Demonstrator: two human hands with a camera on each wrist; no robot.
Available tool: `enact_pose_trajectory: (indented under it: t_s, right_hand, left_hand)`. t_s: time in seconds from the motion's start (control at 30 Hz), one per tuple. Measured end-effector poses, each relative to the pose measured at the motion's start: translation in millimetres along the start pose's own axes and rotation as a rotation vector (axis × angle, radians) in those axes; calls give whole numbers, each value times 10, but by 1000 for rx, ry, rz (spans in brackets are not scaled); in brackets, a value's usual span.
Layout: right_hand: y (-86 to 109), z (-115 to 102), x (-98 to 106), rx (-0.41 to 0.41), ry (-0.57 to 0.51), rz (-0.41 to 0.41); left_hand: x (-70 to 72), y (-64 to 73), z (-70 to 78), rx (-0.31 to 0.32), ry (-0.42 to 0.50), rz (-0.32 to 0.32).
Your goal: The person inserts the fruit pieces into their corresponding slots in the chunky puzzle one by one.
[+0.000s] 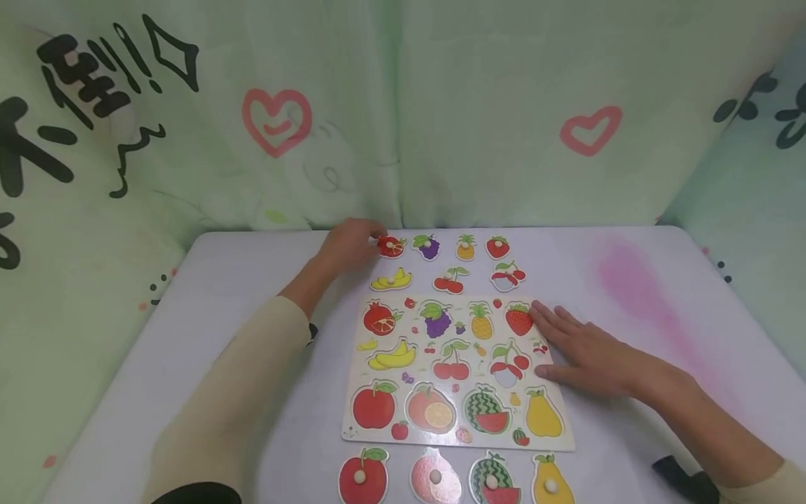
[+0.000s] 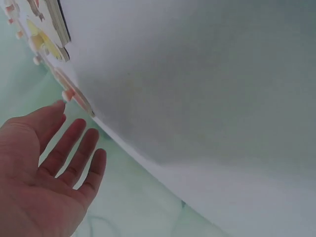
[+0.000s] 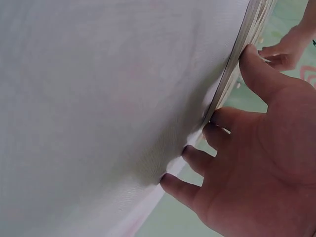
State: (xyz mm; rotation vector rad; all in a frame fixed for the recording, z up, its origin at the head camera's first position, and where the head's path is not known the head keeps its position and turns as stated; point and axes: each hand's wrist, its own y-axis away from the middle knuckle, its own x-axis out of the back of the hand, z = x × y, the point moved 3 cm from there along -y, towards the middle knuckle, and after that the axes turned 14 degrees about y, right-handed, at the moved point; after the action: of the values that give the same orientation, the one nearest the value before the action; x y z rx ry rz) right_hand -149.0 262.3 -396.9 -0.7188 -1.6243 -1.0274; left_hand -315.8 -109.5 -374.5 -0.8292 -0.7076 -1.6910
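Note:
My left hand point(image 1: 352, 241) reaches to the far edge of the table, its fingertips right at the pomegranate puzzle piece point(image 1: 392, 247). In the left wrist view the thumb is close to that piece's knob point(image 2: 67, 94), and the other fingers are loosely extended. A wooden fruit puzzle board point(image 1: 415, 437) lies flat in the middle, printed with fruit pictures. My right hand point(image 1: 588, 357) rests at the board's right side, fingers spread, with thumb and index fingertip touching its edge in the right wrist view.
Beyond the board lie knobbed pieces: grapes point(image 1: 428, 246), pineapple point(image 1: 466, 247), strawberry point(image 1: 497, 247), bananas point(image 1: 392, 281) and two cherry pieces. Nearer are apple point(image 1: 363, 479), a round pink fruit point(image 1: 436, 476), watermelon point(image 1: 494, 479) and pear point(image 1: 552, 481). A green curtain point(image 1: 491, 175) stands behind the white table point(image 1: 283, 399).

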Motion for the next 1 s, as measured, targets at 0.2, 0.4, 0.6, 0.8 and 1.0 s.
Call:
enact_pose_trajectory:
  t_s: [0.2, 0.4, 0.6, 0.8, 1.0]
  right_hand:
    - [12, 4, 1, -2, 6, 4]
    - [8, -27, 28, 1, 6, 9]
    - [11, -71, 31, 4, 1, 12]
    - [18, -61, 34, -2, -2, -2]
    - [26, -31, 18, 0, -2, 1]
  left_hand:
    - [-82, -100, 100, -34, -37, -19]
    - [-120, -133, 99, -54, -92, -36]
    - [-127, -160, 78, -80, -109, -36]
    - [-129, -184, 104, -94, -90, -21]
    - [-149, -202, 106, -74, -51, -17]
